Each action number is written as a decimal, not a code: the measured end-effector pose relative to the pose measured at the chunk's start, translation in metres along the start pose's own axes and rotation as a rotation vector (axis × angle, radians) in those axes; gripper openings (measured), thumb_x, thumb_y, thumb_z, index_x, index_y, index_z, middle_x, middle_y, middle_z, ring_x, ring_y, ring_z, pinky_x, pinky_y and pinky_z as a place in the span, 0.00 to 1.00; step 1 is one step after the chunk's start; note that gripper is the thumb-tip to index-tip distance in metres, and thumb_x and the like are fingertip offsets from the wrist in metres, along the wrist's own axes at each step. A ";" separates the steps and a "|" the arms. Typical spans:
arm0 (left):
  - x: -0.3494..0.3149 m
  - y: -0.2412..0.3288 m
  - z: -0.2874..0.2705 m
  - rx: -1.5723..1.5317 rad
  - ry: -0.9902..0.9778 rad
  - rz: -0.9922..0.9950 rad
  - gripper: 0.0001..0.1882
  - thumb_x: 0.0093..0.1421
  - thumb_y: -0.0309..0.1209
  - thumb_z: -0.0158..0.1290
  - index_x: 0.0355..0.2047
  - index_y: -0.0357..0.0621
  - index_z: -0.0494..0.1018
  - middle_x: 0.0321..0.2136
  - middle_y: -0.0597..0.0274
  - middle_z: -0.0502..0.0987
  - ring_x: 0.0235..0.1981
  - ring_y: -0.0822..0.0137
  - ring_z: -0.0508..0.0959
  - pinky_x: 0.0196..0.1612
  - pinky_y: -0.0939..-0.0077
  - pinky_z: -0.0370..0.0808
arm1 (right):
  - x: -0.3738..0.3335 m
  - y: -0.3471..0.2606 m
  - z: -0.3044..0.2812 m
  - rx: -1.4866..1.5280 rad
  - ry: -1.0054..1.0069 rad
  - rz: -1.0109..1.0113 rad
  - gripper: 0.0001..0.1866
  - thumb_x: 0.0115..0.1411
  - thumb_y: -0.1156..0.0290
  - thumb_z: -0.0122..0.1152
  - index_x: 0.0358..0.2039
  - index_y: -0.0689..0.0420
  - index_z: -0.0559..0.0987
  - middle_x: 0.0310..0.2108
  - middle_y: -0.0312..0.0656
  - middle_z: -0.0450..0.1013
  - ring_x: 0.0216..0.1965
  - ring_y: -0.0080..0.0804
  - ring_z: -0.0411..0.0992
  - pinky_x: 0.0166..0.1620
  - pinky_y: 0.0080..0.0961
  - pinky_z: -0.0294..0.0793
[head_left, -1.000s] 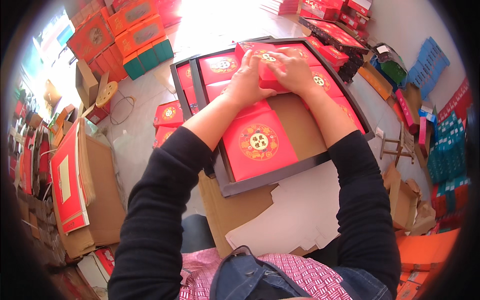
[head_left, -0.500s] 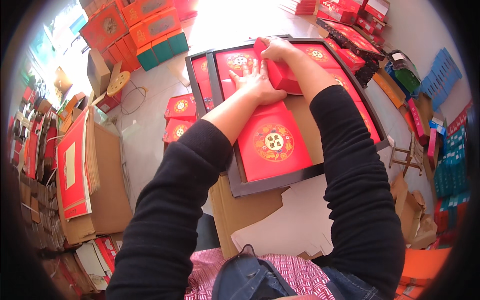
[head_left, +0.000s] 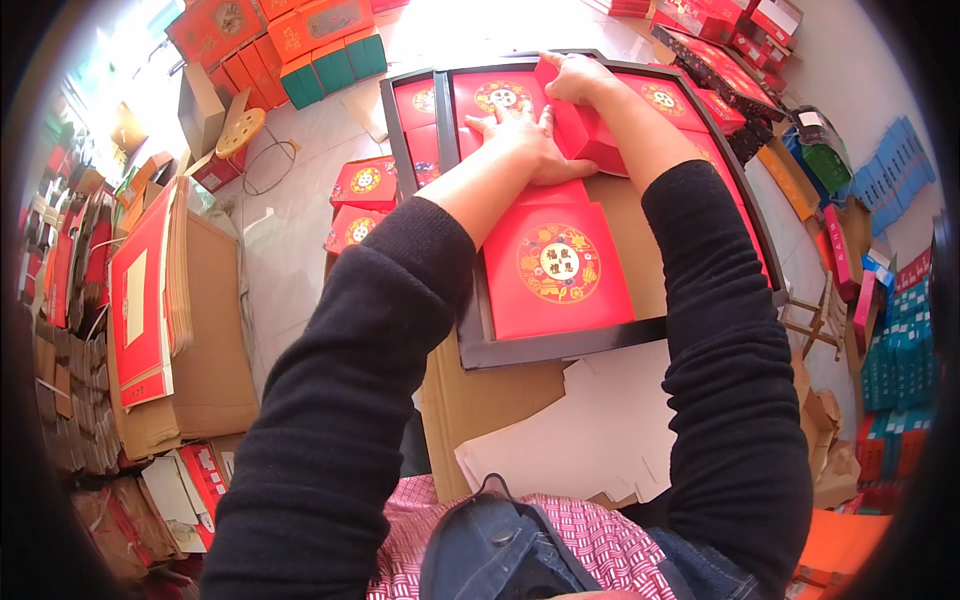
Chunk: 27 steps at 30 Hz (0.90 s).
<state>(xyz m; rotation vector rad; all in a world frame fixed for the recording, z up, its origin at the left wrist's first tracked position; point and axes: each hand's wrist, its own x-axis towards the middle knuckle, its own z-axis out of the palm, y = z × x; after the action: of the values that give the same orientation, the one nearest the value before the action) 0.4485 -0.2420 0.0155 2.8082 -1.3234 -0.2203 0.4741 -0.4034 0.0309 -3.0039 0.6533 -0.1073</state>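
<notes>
A black-rimmed tray (head_left: 560, 345) lies in front of me, holding several square red gift boxes with round floral emblems. One red box (head_left: 575, 130) sits tilted among the others near the tray's far side. My right hand (head_left: 580, 80) grips that box at its far upper edge, fingers partly hidden. My left hand (head_left: 525, 145) rests with fingers spread on the boxes just left of it, its thumb reaching the tilted box's near side. Closer to me, a flat red box (head_left: 515, 310) fills the tray's near left; brown tray bottom shows to its right.
Cardboard and white sheets (head_left: 580, 430) lie under the tray's near edge. Small red boxes (head_left: 360, 180) stand left of it. Farther left are a large carton (head_left: 215, 350) with red panels and a round stool (head_left: 240, 132). Teal boxes (head_left: 900, 350) are stacked at right.
The tray and boxes appear slightly higher and farther right in the picture. Both hands keep their places at the tilted box, and the left fingers look slightly more bent.
</notes>
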 end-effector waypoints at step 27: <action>0.047 -0.054 0.019 -0.116 0.431 0.798 0.17 0.54 0.34 0.46 0.43 0.44 0.74 0.44 0.51 0.74 0.51 0.55 0.70 0.59 0.60 0.60 | 0.005 0.026 0.001 0.322 -0.096 -0.065 0.38 0.47 0.62 0.57 0.62 0.39 0.63 0.44 0.47 0.75 0.39 0.37 0.75 0.41 0.30 0.74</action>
<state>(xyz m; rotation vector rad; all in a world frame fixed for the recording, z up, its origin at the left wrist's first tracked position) 0.5171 -0.2432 -0.0132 1.8649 -2.0407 0.2994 0.4681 -0.4292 0.0277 -2.7007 0.4772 -0.0641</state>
